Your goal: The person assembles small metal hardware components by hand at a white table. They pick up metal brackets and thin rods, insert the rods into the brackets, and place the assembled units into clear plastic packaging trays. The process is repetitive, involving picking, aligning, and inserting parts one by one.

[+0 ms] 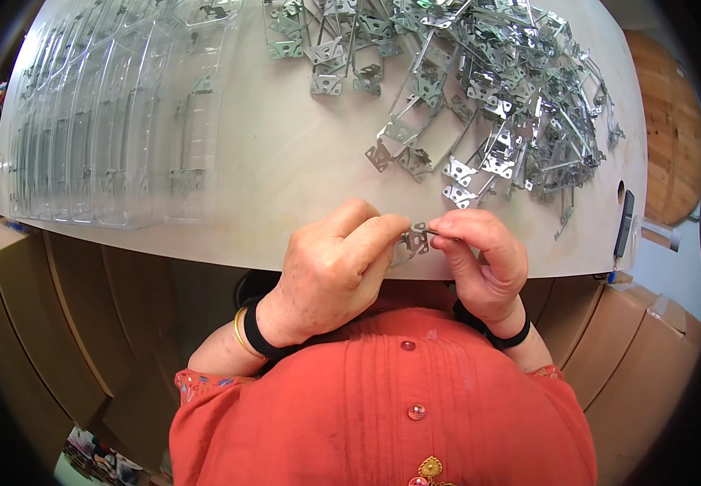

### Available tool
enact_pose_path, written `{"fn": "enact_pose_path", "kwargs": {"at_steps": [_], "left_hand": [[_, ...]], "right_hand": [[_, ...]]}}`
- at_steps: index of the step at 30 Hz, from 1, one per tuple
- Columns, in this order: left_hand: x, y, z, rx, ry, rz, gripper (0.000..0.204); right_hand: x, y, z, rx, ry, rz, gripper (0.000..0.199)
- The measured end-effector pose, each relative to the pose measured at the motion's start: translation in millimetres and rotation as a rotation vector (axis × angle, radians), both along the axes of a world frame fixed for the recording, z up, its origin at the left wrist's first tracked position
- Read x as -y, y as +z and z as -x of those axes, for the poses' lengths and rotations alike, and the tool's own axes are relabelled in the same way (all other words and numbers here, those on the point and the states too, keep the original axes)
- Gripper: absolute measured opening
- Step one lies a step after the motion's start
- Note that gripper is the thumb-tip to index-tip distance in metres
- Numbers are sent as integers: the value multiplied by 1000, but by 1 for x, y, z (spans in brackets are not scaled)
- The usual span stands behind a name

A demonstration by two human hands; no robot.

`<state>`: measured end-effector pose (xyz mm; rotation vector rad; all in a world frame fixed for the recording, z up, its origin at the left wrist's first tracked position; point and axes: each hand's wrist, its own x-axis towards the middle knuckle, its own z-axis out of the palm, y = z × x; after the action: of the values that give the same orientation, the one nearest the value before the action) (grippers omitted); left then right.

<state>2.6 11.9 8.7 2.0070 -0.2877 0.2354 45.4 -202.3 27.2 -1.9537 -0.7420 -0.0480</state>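
Observation:
My left hand (334, 267) and my right hand (484, 259) meet at the near edge of the pale table (286, 154). Between their fingertips they pinch one small silver metal bracket (417, 240), the left hand on its left end and the right hand on its right end. The bracket is mostly hidden by my fingers. A large heap of the same metal brackets (480, 89) lies on the table just beyond my right hand.
Clear plastic trays (116, 121) stand in overlapping rows on the table's left half. A dark pen-like tool (624, 227) lies at the table's right edge. Cardboard boxes (59, 324) surround me below the table, and a round wooden surface (674, 121) is at the far right.

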Motion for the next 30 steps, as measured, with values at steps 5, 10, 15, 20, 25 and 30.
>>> {"fn": "enact_pose_path", "kwargs": {"at_steps": [5, 10, 15, 20, 25, 30], "left_hand": [[1, 0, 3, 6, 18, -10, 26], [3, -2, 5, 21, 38, -27, 26], [4, 1, 6, 51, 38, -75, 26], [4, -1, 7, 66, 41, -94, 25], [5, 1, 7, 75, 40, -103, 26], [4, 2, 7, 67, 34, -120, 26]], "right_hand": [[-1, -4, 2, 5, -19, -20, 25], [-3, -4, 1, 36, -11, -18, 24], [-2, -6, 4, 41, -19, -13, 23], [-2, -7, 8, -10, -46, -20, 21], [-3, -7, 7, 31, -25, -14, 23], [-1, -6, 2, 85, 8, 25, 25]]}}
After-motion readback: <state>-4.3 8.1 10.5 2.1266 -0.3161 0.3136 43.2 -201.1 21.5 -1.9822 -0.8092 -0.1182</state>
